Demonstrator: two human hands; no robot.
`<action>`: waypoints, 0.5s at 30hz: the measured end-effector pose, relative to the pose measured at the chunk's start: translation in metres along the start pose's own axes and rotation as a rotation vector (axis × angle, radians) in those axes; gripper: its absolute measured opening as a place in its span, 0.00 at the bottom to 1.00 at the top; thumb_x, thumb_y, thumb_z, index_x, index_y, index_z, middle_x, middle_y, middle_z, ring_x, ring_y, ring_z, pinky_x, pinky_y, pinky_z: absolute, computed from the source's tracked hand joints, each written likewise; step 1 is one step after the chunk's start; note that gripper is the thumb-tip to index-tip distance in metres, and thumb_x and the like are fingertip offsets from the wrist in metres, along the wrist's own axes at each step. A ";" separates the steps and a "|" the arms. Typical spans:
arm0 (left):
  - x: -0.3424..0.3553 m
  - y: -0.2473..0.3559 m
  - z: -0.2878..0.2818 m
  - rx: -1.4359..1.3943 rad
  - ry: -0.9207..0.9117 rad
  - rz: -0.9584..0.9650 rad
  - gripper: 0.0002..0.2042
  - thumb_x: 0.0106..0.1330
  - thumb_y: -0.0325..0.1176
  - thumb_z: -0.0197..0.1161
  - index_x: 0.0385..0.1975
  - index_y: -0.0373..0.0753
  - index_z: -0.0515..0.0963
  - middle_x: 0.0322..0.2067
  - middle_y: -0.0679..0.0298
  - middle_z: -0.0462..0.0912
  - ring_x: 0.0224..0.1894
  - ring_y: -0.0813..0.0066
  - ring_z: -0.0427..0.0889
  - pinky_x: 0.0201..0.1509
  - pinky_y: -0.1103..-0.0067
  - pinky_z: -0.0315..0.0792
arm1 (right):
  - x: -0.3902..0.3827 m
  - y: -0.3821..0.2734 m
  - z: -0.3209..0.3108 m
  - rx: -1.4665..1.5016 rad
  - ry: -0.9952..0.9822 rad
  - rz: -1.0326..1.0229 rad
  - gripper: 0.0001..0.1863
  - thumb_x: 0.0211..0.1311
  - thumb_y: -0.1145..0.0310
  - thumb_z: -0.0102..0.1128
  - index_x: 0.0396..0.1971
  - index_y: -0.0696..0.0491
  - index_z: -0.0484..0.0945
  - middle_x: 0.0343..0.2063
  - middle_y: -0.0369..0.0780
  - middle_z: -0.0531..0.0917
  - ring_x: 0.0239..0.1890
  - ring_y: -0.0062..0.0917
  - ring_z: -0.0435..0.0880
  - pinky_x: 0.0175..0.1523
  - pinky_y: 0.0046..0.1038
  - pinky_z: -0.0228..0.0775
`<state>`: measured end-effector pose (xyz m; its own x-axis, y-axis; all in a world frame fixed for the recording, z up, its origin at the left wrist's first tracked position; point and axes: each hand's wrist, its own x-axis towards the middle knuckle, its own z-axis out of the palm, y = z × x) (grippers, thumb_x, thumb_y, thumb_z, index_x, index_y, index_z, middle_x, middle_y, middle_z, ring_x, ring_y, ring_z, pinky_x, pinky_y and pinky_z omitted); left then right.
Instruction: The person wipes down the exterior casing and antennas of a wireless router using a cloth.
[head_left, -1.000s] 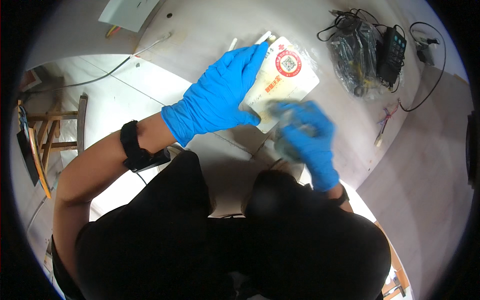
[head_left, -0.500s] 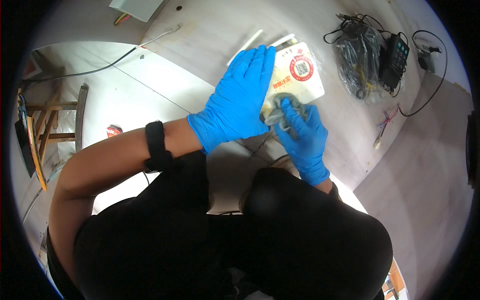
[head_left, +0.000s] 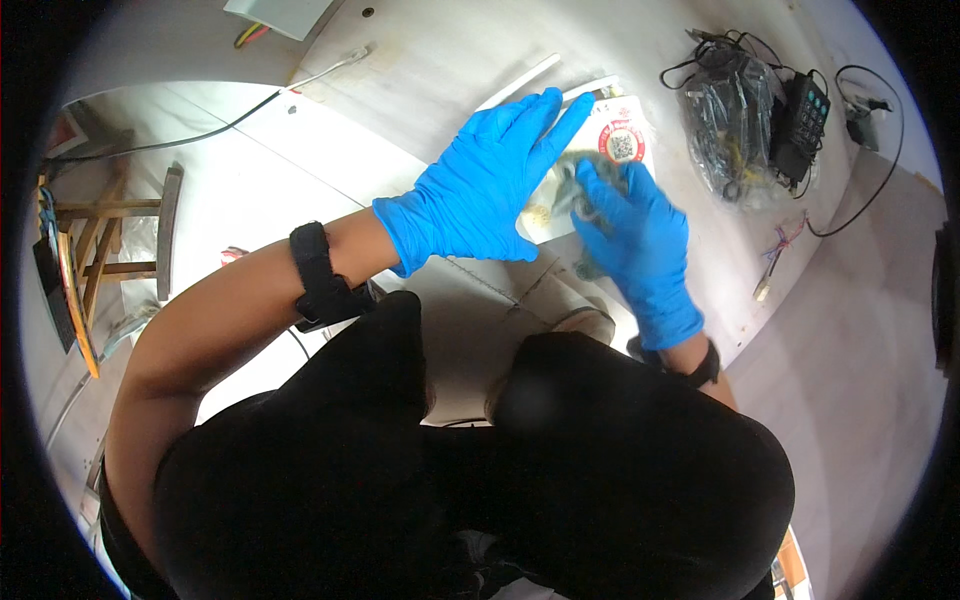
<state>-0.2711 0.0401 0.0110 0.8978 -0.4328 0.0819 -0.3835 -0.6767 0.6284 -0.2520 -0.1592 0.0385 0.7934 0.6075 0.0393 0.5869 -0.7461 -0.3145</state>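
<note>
A white box with a round red-and-white label, apparently a router (head_left: pixel 625 130), rests at a tilt on the pale surface, white antennas (head_left: pixel 518 82) along its far side. My left hand (head_left: pixel 472 183), in a blue glove, grips the box's left side, fingers stretched toward the far edge and thumb low near its near corner. My right hand (head_left: pixel 635 245), also gloved, is closed on a crumpled grey cloth (head_left: pixel 566 185) against the front of the box. The cloth is slightly blurred and partly hidden by my fingers.
At right lie a clear plastic bag (head_left: pixel 725 140) with dark contents, a black keypad device (head_left: pixel 800 130), cables and a small connector (head_left: pixel 762 288). A grey cable (head_left: pixel 170 152) crosses the upper left. A wooden stool (head_left: pixel 120 208) stands at left. My dark-clothed legs fill the lower view.
My right hand has moved up and onto the box with the cloth, then shifted slightly right. My left hand has moved right with the box, fingers now angled more toward the top right.
</note>
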 end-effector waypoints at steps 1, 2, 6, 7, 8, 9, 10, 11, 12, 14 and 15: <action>0.000 0.000 -0.002 -0.004 -0.033 -0.002 0.59 0.36 0.47 0.73 0.68 0.38 0.41 0.63 0.42 0.52 0.63 0.48 0.57 0.65 0.63 0.54 | 0.011 0.003 0.001 0.005 -0.023 -0.018 0.22 0.44 0.63 0.66 0.45 0.44 0.78 0.36 0.41 0.75 0.32 0.33 0.80 0.31 0.31 0.74; 0.001 0.001 -0.003 -0.015 -0.037 0.003 0.59 0.36 0.47 0.73 0.68 0.38 0.41 0.63 0.42 0.52 0.63 0.48 0.57 0.65 0.63 0.54 | 0.021 0.006 -0.003 -0.002 -0.048 -0.031 0.22 0.44 0.62 0.65 0.45 0.44 0.78 0.36 0.41 0.75 0.32 0.33 0.80 0.31 0.31 0.74; 0.003 0.000 -0.011 -0.029 -0.063 -0.026 0.57 0.38 0.46 0.73 0.68 0.38 0.42 0.63 0.43 0.53 0.63 0.48 0.57 0.65 0.63 0.53 | 0.016 0.008 -0.004 0.010 -0.077 -0.061 0.24 0.46 0.61 0.65 0.48 0.40 0.76 0.34 0.39 0.74 0.30 0.33 0.80 0.29 0.31 0.74; 0.002 -0.003 -0.011 -0.094 -0.094 -0.002 0.58 0.37 0.46 0.73 0.68 0.38 0.41 0.63 0.43 0.53 0.64 0.48 0.57 0.65 0.63 0.53 | 0.003 0.006 -0.004 -0.028 -0.092 -0.079 0.24 0.46 0.60 0.65 0.48 0.38 0.76 0.35 0.38 0.74 0.31 0.32 0.80 0.29 0.31 0.75; 0.000 -0.005 -0.011 -0.159 -0.126 0.020 0.58 0.37 0.45 0.73 0.68 0.38 0.41 0.63 0.43 0.53 0.64 0.48 0.57 0.65 0.63 0.53 | 0.001 0.010 -0.005 -0.025 -0.084 -0.082 0.24 0.46 0.60 0.65 0.48 0.38 0.76 0.35 0.38 0.74 0.31 0.32 0.80 0.29 0.31 0.75; 0.000 -0.007 -0.011 -0.072 -0.110 0.076 0.58 0.36 0.45 0.73 0.68 0.37 0.41 0.63 0.44 0.52 0.64 0.49 0.57 0.65 0.64 0.53 | 0.002 0.012 -0.007 -0.024 -0.110 -0.117 0.25 0.45 0.60 0.65 0.48 0.38 0.76 0.36 0.38 0.74 0.31 0.32 0.80 0.30 0.31 0.75; 0.002 -0.006 -0.012 -0.076 -0.114 0.076 0.58 0.36 0.45 0.73 0.68 0.37 0.41 0.63 0.44 0.52 0.64 0.49 0.57 0.65 0.64 0.53 | -0.002 0.014 -0.007 -0.023 -0.145 -0.145 0.25 0.45 0.59 0.66 0.48 0.38 0.76 0.36 0.38 0.74 0.32 0.32 0.80 0.30 0.31 0.75; 0.006 -0.007 -0.016 -0.026 -0.128 0.125 0.58 0.36 0.44 0.73 0.68 0.37 0.41 0.63 0.44 0.52 0.64 0.49 0.57 0.65 0.65 0.54 | 0.006 0.016 -0.006 -0.076 -0.146 -0.149 0.25 0.45 0.59 0.66 0.48 0.39 0.76 0.35 0.38 0.73 0.32 0.32 0.80 0.31 0.32 0.75; 0.009 -0.010 -0.016 0.024 -0.142 0.174 0.58 0.35 0.43 0.73 0.68 0.38 0.41 0.64 0.45 0.52 0.64 0.50 0.57 0.65 0.66 0.54 | 0.014 0.020 -0.004 -0.075 -0.150 -0.145 0.25 0.45 0.59 0.66 0.48 0.39 0.76 0.35 0.38 0.73 0.32 0.32 0.80 0.31 0.32 0.75; 0.017 -0.018 -0.017 0.062 -0.115 0.178 0.59 0.33 0.42 0.73 0.68 0.39 0.41 0.63 0.48 0.54 0.63 0.51 0.58 0.65 0.67 0.56 | 0.028 0.025 -0.001 0.113 -0.111 -0.106 0.25 0.44 0.58 0.66 0.48 0.38 0.76 0.36 0.37 0.74 0.32 0.32 0.80 0.32 0.33 0.75; 0.020 -0.023 -0.019 0.034 -0.192 0.206 0.59 0.33 0.41 0.73 0.68 0.40 0.41 0.63 0.48 0.55 0.63 0.51 0.59 0.65 0.66 0.56 | 0.022 0.020 -0.003 -0.007 -0.077 -0.132 0.23 0.46 0.60 0.66 0.47 0.38 0.77 0.38 0.37 0.75 0.32 0.31 0.80 0.31 0.31 0.75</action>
<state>-0.2403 0.0577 0.0129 0.7438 -0.6661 0.0550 -0.5636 -0.5808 0.5874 -0.2221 -0.1616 0.0360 0.6949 0.7191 0.0070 0.6864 -0.6604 -0.3046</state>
